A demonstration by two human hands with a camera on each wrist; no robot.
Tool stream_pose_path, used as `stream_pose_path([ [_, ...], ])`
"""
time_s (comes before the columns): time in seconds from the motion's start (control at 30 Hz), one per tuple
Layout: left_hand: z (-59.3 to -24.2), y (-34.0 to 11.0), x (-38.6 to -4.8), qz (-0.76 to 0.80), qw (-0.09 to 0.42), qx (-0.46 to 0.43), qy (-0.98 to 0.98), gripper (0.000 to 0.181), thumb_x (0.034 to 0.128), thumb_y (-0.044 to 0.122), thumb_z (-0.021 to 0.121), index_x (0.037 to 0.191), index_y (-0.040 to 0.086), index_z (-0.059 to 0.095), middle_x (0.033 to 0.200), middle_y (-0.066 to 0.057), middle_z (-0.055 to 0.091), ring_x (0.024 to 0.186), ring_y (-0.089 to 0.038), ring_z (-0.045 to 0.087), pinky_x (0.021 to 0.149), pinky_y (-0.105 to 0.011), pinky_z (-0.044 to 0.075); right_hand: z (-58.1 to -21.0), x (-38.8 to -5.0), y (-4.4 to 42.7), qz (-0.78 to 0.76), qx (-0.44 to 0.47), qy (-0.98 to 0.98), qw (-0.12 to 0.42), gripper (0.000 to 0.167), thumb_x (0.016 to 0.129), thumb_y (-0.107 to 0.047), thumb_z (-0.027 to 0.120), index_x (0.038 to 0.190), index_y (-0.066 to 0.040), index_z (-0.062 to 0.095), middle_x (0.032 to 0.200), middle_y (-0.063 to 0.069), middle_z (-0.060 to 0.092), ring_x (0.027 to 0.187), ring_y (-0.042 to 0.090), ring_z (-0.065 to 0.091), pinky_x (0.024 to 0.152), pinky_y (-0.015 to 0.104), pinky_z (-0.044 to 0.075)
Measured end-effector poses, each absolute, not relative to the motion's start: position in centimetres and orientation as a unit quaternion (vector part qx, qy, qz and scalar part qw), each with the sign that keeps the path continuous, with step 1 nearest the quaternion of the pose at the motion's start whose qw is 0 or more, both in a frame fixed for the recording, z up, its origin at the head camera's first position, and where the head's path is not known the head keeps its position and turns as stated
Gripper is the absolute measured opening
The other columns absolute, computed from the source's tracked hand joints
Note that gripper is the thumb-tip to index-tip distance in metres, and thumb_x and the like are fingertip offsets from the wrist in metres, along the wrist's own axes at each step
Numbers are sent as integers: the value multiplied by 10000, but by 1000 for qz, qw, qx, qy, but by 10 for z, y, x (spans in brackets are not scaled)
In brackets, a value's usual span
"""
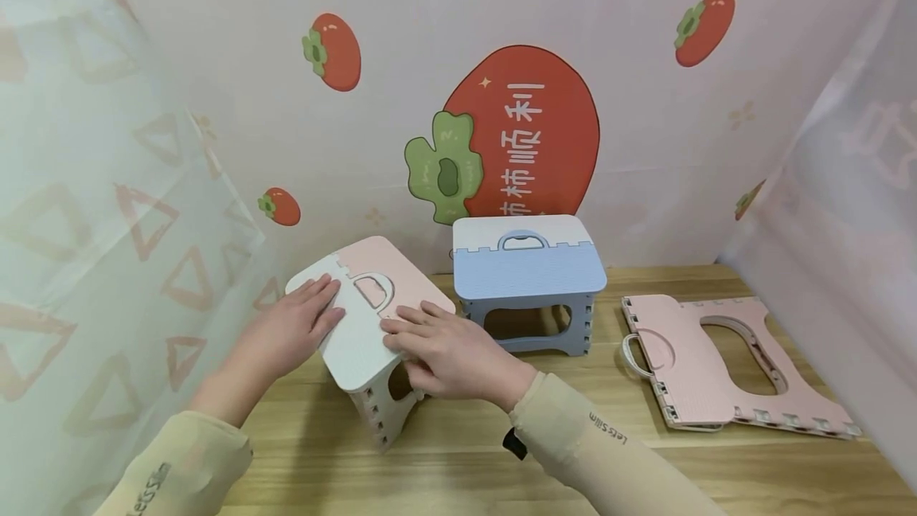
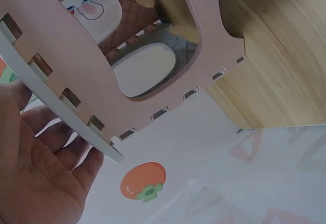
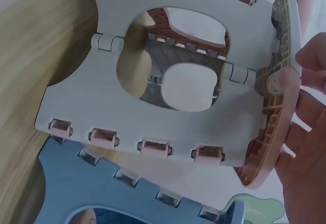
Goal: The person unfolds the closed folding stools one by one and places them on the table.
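A pink-and-white folding stool [image 1: 356, 350] stands unfolded at the left, its top turned at an angle. My left hand [image 1: 290, 330] rests on the white part of that top, fingers stretched over the surface. Across the near right edge lies my right hand [image 1: 458, 354], its fingers on the top beside the carrying handle [image 1: 387, 290]. In the left wrist view the fingers [image 2: 57, 140] lie along the top above a pink leg panel [image 2: 86, 51]. The right wrist view shows a white hinged leg panel [image 3: 193, 132] spread flat and my hand [image 3: 308, 147] against the top.
A blue-and-white stool [image 1: 528, 273] stands unfolded just right of the pink-and-white one, near the back wall. Farther right, a pink stool [image 1: 691, 361] lies folded flat on the wooden table [image 1: 458, 460]. Printed sheets with persimmons [image 1: 544, 134] enclose the back and sides.
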State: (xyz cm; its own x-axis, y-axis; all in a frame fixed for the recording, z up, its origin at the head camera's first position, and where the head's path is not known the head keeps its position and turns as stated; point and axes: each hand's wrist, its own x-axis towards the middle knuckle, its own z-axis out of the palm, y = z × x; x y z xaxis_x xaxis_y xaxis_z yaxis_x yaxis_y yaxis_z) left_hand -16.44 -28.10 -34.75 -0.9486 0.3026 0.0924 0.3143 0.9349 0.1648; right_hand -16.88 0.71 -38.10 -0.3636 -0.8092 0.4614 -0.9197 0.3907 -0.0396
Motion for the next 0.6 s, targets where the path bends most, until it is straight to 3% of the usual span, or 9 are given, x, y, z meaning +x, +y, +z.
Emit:
stream_pose_path([
  [0.13,-347,-279,-160,-73,43,-154,-984,569,1077,339,509,1502,-36,462,1564,-258,413,1421,-485,395,1160,-611,337,-380,-165,5,146,520,-819,194,364,1005,-347,631,1319,-164,649,1477,-3,583,1401,221,511,1207,433,354],
  [0.27,-346,-278,-157,-59,58,-150,-985,561,1067,334,531,1471,-54,496,1527,-278,451,1388,-492,438,1145,-608,362,-380,-160,1,118,501,-833,201,482,989,-540,617,1307,-179,643,1487,-14,573,1401,233,511,1214,452,340],
  [0.6,-341,-273,-147,-10,48,-94,-994,589,1048,415,542,1454,-11,531,1466,-276,519,1313,-501,497,970,-697,463,-378,-149,-13,53,463,-859,212,643,880,-767,576,1134,-176,599,1510,-3,546,1421,272,479,1207,463,351],
])
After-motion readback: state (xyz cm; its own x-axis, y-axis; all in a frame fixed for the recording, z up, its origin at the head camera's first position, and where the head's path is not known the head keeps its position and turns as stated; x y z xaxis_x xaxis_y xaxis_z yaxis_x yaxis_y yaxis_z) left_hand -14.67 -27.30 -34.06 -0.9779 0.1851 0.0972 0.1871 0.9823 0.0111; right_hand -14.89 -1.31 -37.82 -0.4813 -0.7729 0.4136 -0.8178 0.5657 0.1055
